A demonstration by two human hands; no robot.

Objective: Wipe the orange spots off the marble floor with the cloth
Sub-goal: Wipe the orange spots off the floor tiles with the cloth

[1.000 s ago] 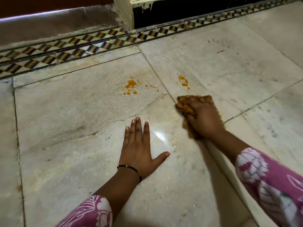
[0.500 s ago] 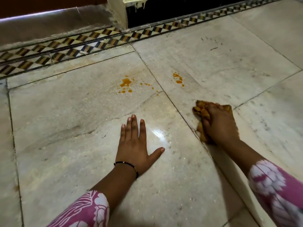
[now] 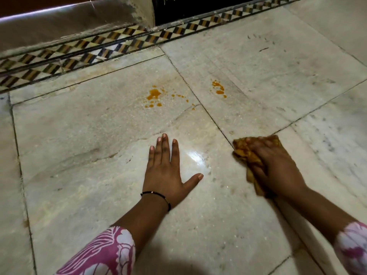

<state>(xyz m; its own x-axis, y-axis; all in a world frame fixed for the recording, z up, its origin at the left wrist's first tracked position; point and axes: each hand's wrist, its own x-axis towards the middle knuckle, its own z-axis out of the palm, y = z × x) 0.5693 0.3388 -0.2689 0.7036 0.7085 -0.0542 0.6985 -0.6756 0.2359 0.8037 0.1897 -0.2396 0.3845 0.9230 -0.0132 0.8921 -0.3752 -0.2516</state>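
Pale veined marble floor [image 3: 99,139], laid in large slabs with dark joints. Landmark: the left hand [image 3: 164,173], which lies flat on the slab, palm down, fingers straight and close together, thumb spread out to the right. A thin black bracelet [image 3: 156,195] circles its wrist, and a pink and white floral sleeve [image 3: 107,253] covers the forearm below.

Right of the left hand, across a slab joint, the right hand [image 3: 278,165] presses a crumpled orange-stained cloth [image 3: 246,153] onto the floor, fingers bent over the wad; the view there is blurred.

Beyond the left hand's fingertips, well apart from them, lies the larger cluster of orange spots [image 3: 154,94]. A smaller orange cluster [image 3: 218,89] sits further right, on the neighbouring slab, and neither touches the cloth.

Far beyond the left hand, a black, tan and white checkered inlay border [image 3: 111,46] runs along the floor edge.
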